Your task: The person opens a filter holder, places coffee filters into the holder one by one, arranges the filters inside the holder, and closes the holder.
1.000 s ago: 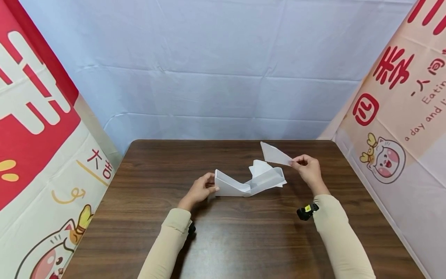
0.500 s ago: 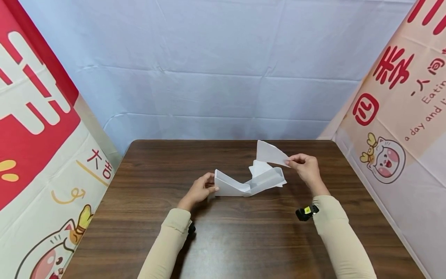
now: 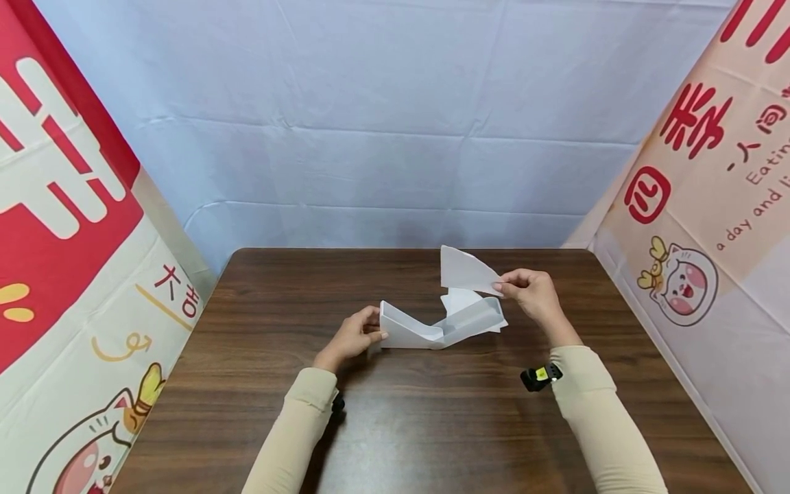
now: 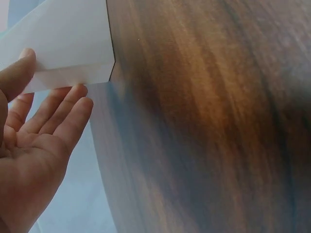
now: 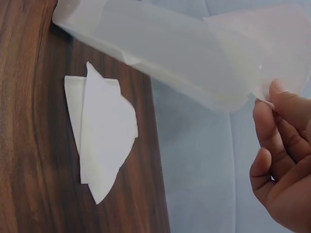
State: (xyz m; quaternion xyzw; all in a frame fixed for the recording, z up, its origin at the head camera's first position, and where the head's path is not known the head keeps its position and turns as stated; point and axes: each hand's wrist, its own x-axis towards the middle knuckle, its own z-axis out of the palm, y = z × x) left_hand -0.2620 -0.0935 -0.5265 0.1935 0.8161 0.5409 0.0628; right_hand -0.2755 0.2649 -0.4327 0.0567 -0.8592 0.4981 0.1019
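Observation:
A translucent white plastic case (image 3: 410, 335) stands opened into a shallow V on the table, its two trough-like halves meeting in the middle. My left hand (image 3: 358, 335) holds its left end, the thumb (image 4: 22, 70) on the near face and the fingers at the lower edge. Between the thumb and index finger of my right hand (image 3: 533, 293) is the corner of a fan-shaped white paper sheet (image 3: 465, 269), raised above the case's right half. In the right wrist view this sheet (image 5: 284, 36) overlaps the end of the case.
Several similar white papers (image 5: 104, 141) lie stacked on the brown wooden table (image 3: 395, 418) behind the case's right half. A pale blue cloth (image 3: 370, 171) hangs beyond the table's far edge. Printed banners (image 3: 703, 226) flank both sides.
My right hand has moved left with the paper sheet, bringing it from the right over the stacked papers and showing more of its face. The left hand and the case have stayed put.

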